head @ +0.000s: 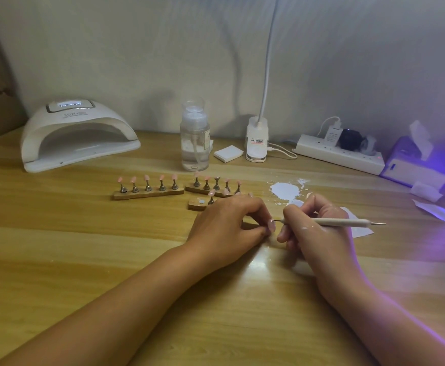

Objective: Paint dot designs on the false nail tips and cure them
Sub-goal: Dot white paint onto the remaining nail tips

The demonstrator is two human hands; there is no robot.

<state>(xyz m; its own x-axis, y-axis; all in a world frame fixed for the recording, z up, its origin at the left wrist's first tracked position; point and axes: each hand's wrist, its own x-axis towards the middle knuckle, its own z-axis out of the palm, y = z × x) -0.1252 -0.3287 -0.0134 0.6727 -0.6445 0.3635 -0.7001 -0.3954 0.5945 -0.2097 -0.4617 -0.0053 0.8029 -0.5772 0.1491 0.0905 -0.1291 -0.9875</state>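
Wooden table [84, 247], near center: I see left hand [226, 225] pinching pink nail tip [272, 225], right hand [313, 228] gripping dotting tool [342, 221], point at tip. My advice: brace wrists, touch lightly, lift straight. Far left: curing lamp [79, 136].

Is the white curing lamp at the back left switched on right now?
Powered but apparently not curing: the curing lamp has its top display lit, yet its opening shows no glow inside.

The left forearm [137, 294] enters from 7 o'clock, the right forearm [374, 307] from 5. The left hand [229, 225] pinches a nail tip [271, 225]; the right hand [319, 229] grips a dotting pen [345, 221] aimed at 9 o'clock.
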